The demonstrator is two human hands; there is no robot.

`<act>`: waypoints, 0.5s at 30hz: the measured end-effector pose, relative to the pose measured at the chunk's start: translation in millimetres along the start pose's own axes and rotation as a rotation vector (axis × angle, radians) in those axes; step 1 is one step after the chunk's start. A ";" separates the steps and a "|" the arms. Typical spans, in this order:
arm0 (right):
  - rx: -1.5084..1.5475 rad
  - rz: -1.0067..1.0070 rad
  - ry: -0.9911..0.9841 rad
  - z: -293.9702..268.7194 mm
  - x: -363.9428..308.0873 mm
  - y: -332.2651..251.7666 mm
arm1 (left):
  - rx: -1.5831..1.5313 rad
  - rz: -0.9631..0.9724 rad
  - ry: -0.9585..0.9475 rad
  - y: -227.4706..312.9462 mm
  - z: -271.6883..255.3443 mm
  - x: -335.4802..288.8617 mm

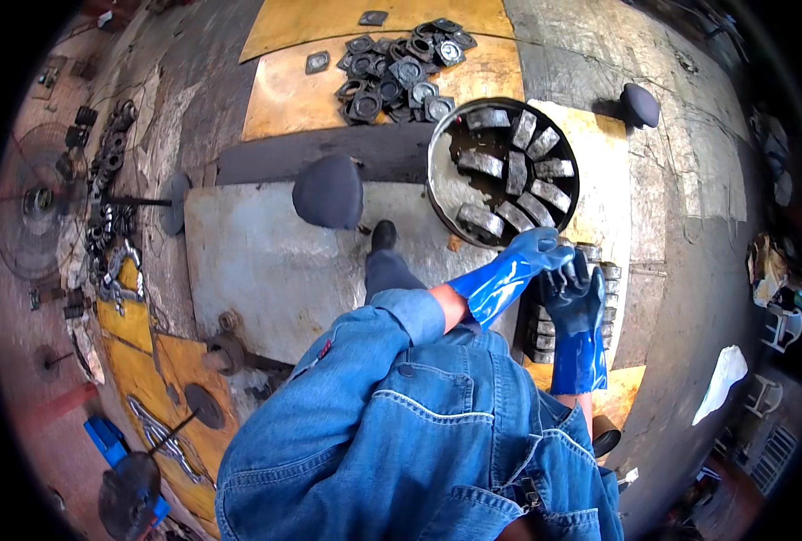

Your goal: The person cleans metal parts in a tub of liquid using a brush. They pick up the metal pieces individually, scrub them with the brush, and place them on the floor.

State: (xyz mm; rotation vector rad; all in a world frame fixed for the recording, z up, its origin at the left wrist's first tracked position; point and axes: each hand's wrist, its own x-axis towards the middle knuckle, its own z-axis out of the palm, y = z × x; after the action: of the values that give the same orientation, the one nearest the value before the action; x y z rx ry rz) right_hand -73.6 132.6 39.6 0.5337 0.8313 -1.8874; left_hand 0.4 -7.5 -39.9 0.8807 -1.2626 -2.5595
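Observation:
Both my hands wear blue rubber gloves and meet above stacked metal blocks (609,298) at the right. My left hand (538,252) reaches in from the left near the rim of a round pan (431,176), its fingers bent down by the fingertips of my right hand. Anything between those bent fingers is hidden. My right hand (574,302) lies just below it, dark palm side showing and fingers apart, over the stack. Inside the pan, several curved grey metal blocks (517,173) stand and lean in shallow dark liquid with pale foam.
Beyond the pan, a heap of dark square metal pieces with round openings (407,72) lies on yellowish sheeting. A dark padded stool (329,191) stands left of the pan, another (640,105) at right. Metal parts (110,171) and a fan (38,200) are at far left.

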 end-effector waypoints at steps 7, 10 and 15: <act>-0.109 -0.005 -0.288 98.1 62.9 92.6 | 0.238 0.012 -0.018 117.3 -95.4 8.7; 0.044 -0.015 -0.061 150.7 57.6 103.0 | 0.160 0.096 -0.010 143.9 -101.0 13.9; 0.182 -0.020 0.054 187.4 40.4 88.0 | -0.057 -0.076 -0.301 194.9 -88.3 10.8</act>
State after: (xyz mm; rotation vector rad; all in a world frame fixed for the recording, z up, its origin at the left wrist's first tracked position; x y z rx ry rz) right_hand -13.6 -56.9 110.3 0.6926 0.7056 -1.9859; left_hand 19.1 -194.5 62.9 0.5566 -1.2408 -2.8558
